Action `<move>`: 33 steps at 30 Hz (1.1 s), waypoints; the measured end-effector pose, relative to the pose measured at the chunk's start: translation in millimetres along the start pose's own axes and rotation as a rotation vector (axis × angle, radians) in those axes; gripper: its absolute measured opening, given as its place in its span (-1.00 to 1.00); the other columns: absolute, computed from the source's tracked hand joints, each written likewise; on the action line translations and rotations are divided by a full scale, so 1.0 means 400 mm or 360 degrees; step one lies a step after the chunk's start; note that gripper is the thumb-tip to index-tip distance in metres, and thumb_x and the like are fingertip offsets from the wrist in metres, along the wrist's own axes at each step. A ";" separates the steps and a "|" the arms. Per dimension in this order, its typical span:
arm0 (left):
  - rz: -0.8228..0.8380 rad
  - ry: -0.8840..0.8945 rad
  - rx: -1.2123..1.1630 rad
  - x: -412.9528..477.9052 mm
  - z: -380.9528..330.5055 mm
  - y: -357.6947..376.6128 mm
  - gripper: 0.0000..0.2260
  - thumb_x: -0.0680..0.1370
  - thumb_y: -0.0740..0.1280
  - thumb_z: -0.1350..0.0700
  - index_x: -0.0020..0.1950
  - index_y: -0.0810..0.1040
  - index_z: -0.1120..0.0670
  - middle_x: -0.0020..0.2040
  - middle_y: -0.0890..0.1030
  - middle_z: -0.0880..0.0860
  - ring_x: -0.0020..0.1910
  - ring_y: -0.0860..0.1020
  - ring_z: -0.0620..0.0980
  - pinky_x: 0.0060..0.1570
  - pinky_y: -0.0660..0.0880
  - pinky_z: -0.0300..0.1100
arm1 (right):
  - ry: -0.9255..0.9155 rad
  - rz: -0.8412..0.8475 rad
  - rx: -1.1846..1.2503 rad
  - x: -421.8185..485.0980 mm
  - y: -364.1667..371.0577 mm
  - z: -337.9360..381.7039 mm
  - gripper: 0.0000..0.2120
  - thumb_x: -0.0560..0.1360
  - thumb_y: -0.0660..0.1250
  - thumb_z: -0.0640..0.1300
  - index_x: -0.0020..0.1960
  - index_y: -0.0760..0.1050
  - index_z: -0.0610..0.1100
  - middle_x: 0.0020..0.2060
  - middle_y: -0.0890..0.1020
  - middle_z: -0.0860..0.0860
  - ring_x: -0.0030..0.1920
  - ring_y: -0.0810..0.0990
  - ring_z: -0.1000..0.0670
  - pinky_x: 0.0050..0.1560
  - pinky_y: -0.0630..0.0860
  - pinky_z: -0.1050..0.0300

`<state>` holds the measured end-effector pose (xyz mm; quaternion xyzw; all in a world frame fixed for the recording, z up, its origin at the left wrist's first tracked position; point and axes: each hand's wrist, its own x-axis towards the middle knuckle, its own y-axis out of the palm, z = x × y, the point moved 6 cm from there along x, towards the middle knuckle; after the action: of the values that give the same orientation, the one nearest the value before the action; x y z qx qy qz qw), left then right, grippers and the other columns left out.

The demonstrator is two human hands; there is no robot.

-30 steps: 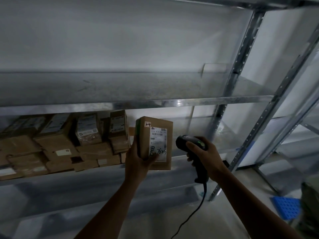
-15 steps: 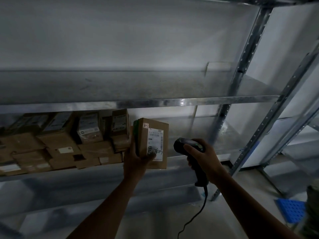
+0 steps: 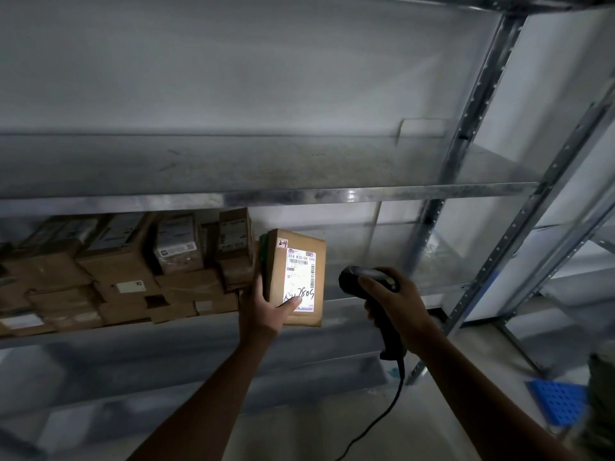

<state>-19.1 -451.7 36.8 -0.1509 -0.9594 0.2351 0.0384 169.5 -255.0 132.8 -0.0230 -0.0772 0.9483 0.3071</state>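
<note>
Hands of a person reach up toward a galvanised grey metal rack in a dim storeroom, seen from a head-worn camera. The left hand (image 3: 264, 311) grips a brown cardboard parcel (image 3: 277, 271) from below. The thumb lies across the lower front face and the fingers wrap behind the left edge. The parcel stands upright, slightly tilted, just in front of the middle shelf (image 3: 432, 257) and right beside a stack of brown cardboard boxes (image 3: 116, 271). Whether its bottom edge touches the shelf front cannot be told. Its white shipping label (image 3: 301, 277) faces the camera and shows bright against the gloom. The label carries barcodes and the handwritten figures 7805, and a small tag above it is marked 2-4. The thumb tip covers the label's lower left corner.

The right hand (image 3: 399, 307) curls round the handle of a black pistol-shaped barcode scanner (image 3: 352, 277), with one finger laid along the top of its head. The scanner's head points left toward the parcel, near it but not touching. A black cable (image 3: 397, 394) hangs from the base of the handle.

The stacked boxes fill the left part of the middle shelf, and several bear white labels. The shiny front edge of the upper shelf (image 3: 299, 196) runs across above them. A perforated steel upright (image 3: 479, 104) rises at the right. A blue perforated plastic panel (image 3: 559, 400) lies on the floor at lower right.
</note>
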 end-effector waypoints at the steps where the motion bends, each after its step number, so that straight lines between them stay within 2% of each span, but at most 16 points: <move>1: -0.0001 0.0000 0.0001 0.000 0.002 0.001 0.07 0.18 0.50 -0.44 0.61 0.25 -0.10 0.45 0.47 0.04 0.36 0.50 0.12 0.30 0.54 0.17 | 0.0010 -0.0002 -0.0008 -0.001 0.002 -0.001 -0.71 0.57 0.42 0.00 0.24 0.51 -0.05 -0.15 0.67 -0.21 -0.27 0.65 -0.08 -0.25 0.60 0.08; 7: 0.0029 0.0033 -0.0010 -0.004 0.011 -0.007 0.06 0.20 0.50 -0.45 0.61 0.23 -0.12 0.46 0.47 0.03 0.38 0.50 0.12 0.30 0.54 0.18 | 0.0035 -0.0038 0.0019 -0.016 0.013 0.002 -0.73 0.58 0.41 -0.02 0.23 0.51 -0.07 -0.18 0.66 -0.21 -0.28 0.64 -0.11 -0.28 0.57 0.06; 10: 0.0101 0.0158 -0.0144 -0.004 0.007 -0.009 -0.05 0.27 0.53 -0.47 0.57 0.29 -0.22 0.40 0.54 -0.04 0.32 0.56 0.03 0.17 0.63 0.14 | 0.0035 -0.0076 0.0035 -0.026 0.011 -0.001 -0.72 0.57 0.42 -0.03 0.23 0.53 -0.08 -0.19 0.67 -0.21 -0.28 0.65 -0.12 -0.28 0.58 0.02; 12: 0.0160 0.0197 -0.0256 -0.017 -0.010 -0.010 -0.09 0.27 0.59 -0.43 0.54 0.32 -0.26 0.35 0.58 -0.12 0.27 0.60 -0.07 0.08 0.68 0.05 | 0.0028 -0.0134 0.0022 -0.032 0.003 -0.004 -0.72 0.56 0.44 -0.03 0.23 0.53 -0.07 -0.20 0.68 -0.20 -0.28 0.65 -0.11 -0.29 0.58 0.03; 15: 0.0277 0.0228 -0.0402 -0.040 -0.046 0.006 -0.15 0.35 0.64 -0.21 0.55 0.32 -0.17 0.36 0.57 -0.15 0.25 0.58 -0.14 0.01 0.63 -0.26 | -0.0017 -0.0294 -0.0096 -0.047 -0.027 -0.014 -0.70 0.54 0.46 -0.02 0.23 0.52 -0.02 -0.17 0.70 -0.14 -0.27 0.68 -0.09 -0.30 0.60 0.08; 16: 0.0317 0.0212 -0.0448 -0.045 -0.054 0.017 -0.15 0.36 0.63 -0.20 0.56 0.31 -0.16 0.37 0.57 -0.13 0.26 0.58 -0.11 0.03 0.62 -0.24 | -0.0035 -0.0352 -0.0155 -0.053 -0.041 -0.020 -0.65 0.53 0.47 -0.01 0.27 0.51 -0.02 -0.13 0.70 -0.12 -0.25 0.70 -0.09 -0.29 0.60 0.09; 19: 0.0450 0.0176 -0.0566 -0.070 -0.082 0.057 -0.04 0.26 0.62 -0.32 0.57 0.28 -0.19 0.35 0.58 -0.10 0.27 0.60 -0.04 0.12 0.66 0.02 | -0.0067 -0.0523 -0.0274 -0.080 -0.102 -0.046 -0.57 0.51 0.50 0.01 0.31 0.47 0.00 0.03 0.66 -0.08 -0.19 0.72 -0.08 -0.28 0.65 0.10; 22: 0.0620 0.0178 -0.0628 -0.091 -0.113 0.114 -0.02 0.20 0.62 -0.37 0.55 0.31 -0.23 0.30 0.62 -0.14 0.24 0.63 -0.07 0.14 0.66 0.06 | -0.0030 -0.0702 -0.0255 -0.128 -0.169 -0.067 -0.64 0.51 0.49 0.00 0.25 0.48 0.03 0.05 0.66 -0.05 -0.18 0.72 -0.05 -0.18 0.71 -0.13; 24: 0.0729 0.0188 -0.0646 -0.110 -0.142 0.159 -0.02 0.20 0.64 -0.36 0.54 0.31 -0.27 0.29 0.63 -0.16 0.25 0.64 -0.07 0.17 0.65 0.10 | -0.0023 -0.0801 -0.0249 -0.164 -0.205 -0.077 -0.71 0.52 0.48 0.00 0.17 0.47 0.12 0.03 0.66 -0.03 -0.19 0.72 -0.02 -0.21 0.70 -0.04; 26: 0.0827 0.0170 -0.0670 -0.132 -0.174 0.209 0.04 0.15 0.64 -0.38 0.55 0.28 -0.28 0.29 0.63 -0.16 0.27 0.62 -0.06 0.22 0.62 0.13 | -0.0017 -0.0893 -0.0257 -0.195 -0.245 -0.093 -0.67 0.51 0.48 0.01 0.22 0.47 0.09 0.07 0.65 -0.04 -0.18 0.71 -0.02 -0.24 0.66 0.09; 28: 0.0934 0.0172 -0.0685 -0.162 -0.217 0.263 0.07 0.14 0.65 -0.37 0.57 0.26 -0.26 0.27 0.64 -0.16 0.26 0.63 -0.06 0.23 0.62 0.12 | 0.0001 -0.0980 -0.0260 -0.224 -0.293 -0.111 -0.59 0.50 0.49 0.02 0.29 0.45 0.05 0.10 0.65 -0.05 -0.14 0.71 -0.05 -0.24 0.65 0.11; 30: 0.1043 0.0185 -0.0713 -0.194 -0.263 0.321 0.01 0.22 0.68 -0.24 0.58 0.28 -0.20 0.24 0.65 -0.14 0.22 0.65 -0.08 0.17 0.65 0.02 | 0.0014 -0.1039 -0.0242 -0.250 -0.341 -0.122 -0.60 0.50 0.50 0.00 0.26 0.44 0.12 0.09 0.65 -0.07 -0.15 0.72 -0.06 -0.24 0.65 0.11; 33: 0.1166 0.0191 -0.0720 -0.239 -0.347 0.411 -0.08 0.28 0.63 -0.07 0.58 0.30 -0.14 0.21 0.66 -0.14 0.13 0.67 -0.16 -0.05 0.65 -0.25 | 0.0022 -0.1086 -0.0192 -0.285 -0.428 -0.127 -0.59 0.45 0.53 0.00 0.18 0.42 0.25 0.11 0.63 -0.05 -0.15 0.71 -0.09 -0.22 0.66 0.09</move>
<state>136.6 -281.2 83.6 -0.4994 -0.8660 0.0078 -0.0260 365.4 -178.3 109.9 -0.0204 -0.1343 0.7846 0.6050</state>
